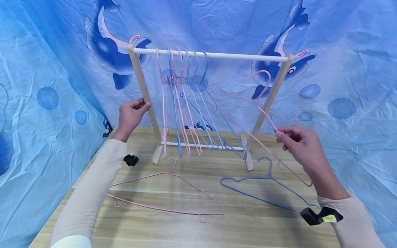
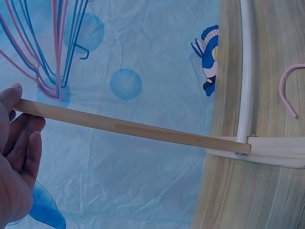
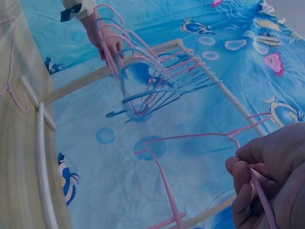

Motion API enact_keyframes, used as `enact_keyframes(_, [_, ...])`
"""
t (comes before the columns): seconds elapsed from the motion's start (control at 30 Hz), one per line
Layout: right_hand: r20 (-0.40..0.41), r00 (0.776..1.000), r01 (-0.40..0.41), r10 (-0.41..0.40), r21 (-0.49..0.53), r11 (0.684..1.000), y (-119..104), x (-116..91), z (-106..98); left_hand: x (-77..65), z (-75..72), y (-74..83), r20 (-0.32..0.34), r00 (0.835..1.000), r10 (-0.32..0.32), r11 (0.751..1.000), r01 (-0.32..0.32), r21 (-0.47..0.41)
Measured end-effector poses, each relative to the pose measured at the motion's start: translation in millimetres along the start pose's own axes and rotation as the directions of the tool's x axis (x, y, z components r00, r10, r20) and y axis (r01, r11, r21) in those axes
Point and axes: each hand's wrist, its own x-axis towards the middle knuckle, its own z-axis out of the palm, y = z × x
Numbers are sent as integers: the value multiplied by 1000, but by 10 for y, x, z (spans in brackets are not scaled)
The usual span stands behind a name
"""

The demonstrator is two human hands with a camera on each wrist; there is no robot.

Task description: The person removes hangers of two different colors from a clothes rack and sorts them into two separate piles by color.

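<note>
My left hand [image 1: 132, 115] grips the left wooden post [image 1: 143, 81] of a small clothes rack, thumb in front; the left wrist view shows the post [image 2: 119, 125] running down to its foot. My right hand [image 1: 299, 144] pinches a pink hanger [image 1: 267, 113] by its sloping shoulder, near the right post. This hanger's hook [image 1: 263, 71] stands just below the height of the white top rail [image 1: 235, 56]. In the right wrist view, thumb and fingers [image 3: 252, 152] close on the pink wire. Several pink and blue hangers [image 1: 186, 100] hang bunched on the rail's left half.
On the wooden table [image 1: 173, 234] a pink hanger [image 1: 164, 207] lies flat at front left, and a blue hanger [image 1: 248, 178] lies at front right beneath my right arm. A blue curtain [image 1: 211, 20] with dolphins hangs behind the rack. A white lower bar [image 1: 204, 146] joins the posts.
</note>
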Motion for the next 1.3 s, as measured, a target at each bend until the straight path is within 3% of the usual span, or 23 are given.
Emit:
enact_keyframes(0.63, [81,997,-3,1,19,1000,467,-359,212,-8,-12,-15,-3,1000,2,1000,-2,-2])
enact_keyframes(1.03, [211,976,-98,56,193,976,699,-519,467,-7,-2,-22,-6,1000,9,1000,-9,4])
enact_keyframes(1.3, [269,956,-183,121,219,958,761,-588,638,-3,0,-10,-4,1000,3,1000,-3,7])
